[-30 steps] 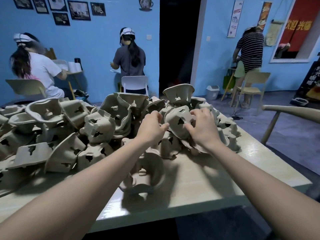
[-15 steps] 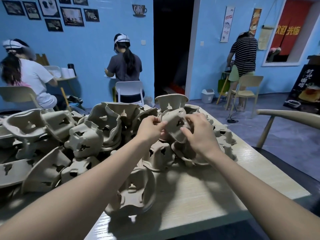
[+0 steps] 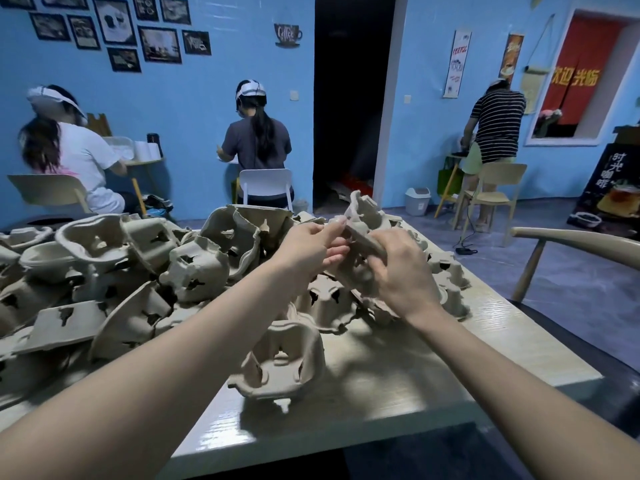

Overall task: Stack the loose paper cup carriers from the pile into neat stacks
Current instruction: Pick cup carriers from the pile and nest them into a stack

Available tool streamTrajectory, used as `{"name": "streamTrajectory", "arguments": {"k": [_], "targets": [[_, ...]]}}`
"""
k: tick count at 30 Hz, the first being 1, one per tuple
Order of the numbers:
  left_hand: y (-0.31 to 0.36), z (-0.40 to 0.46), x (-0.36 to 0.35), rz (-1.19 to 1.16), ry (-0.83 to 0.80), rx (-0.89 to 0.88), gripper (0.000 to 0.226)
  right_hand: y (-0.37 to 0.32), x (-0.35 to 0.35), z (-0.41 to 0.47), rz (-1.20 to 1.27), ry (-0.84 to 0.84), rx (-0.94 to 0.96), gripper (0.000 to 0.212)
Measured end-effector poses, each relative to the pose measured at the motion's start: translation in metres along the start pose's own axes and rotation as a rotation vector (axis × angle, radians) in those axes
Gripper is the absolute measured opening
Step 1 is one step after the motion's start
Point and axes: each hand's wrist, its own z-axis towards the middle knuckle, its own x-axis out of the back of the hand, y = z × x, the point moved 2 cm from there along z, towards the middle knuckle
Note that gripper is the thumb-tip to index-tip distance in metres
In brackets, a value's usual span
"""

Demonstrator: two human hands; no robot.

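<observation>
Pick-up step: left hand [image 3: 308,245] and right hand [image 3: 398,271] both pinch one carrier [image 3: 363,216] lifted above the pile [image 3: 194,268]. Next it probably needs nesting squarely onto a matching one.

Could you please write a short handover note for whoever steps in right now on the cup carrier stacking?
Left hand and right hand: both grip one carrier, lifted above the pile.
Pile: loose carriers cover the left and far part of the table, jumbled at all angles.
One carrier sits alone near the front edge, possibly a stack's start.
Done: no neat stack visible yet.
Left: nearly the whole pile; nest the held carrier, then continue.
</observation>
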Motion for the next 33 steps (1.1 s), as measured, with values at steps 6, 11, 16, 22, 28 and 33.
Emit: {"name": "streamTrajectory", "arguments": {"k": [6, 11, 16, 22, 28, 33], "targets": [[-0.007, -0.018, 0.039, 0.623, 0.288, -0.270, 0.024, -0.006, 0.002, 0.002, 0.164, 0.001, -0.213, 0.014], [-0.037, -0.040, 0.056, 0.618, 0.195, -0.070, 0.035, -0.021, -0.012, -0.008, 0.396, -0.058, -0.367, 0.022], [-0.038, -0.054, 0.067, 0.287, 0.205, -0.016, 0.029, -0.035, -0.027, -0.025, 0.490, -0.136, -0.416, 0.026], [-0.031, -0.074, 0.095, 0.350, 0.211, -0.032, 0.018, -0.040, -0.029, -0.043, 0.570, -0.179, -0.408, 0.030], [-0.039, -0.094, 0.114, 0.355, 0.240, 0.020, 0.022, -0.042, -0.036, -0.062, 0.633, -0.283, -0.419, 0.024], [-0.043, -0.101, 0.118, 0.420, 0.301, -0.030, 0.022, -0.044, -0.037, -0.073, 0.684, -0.309, -0.488, 0.003]]}}
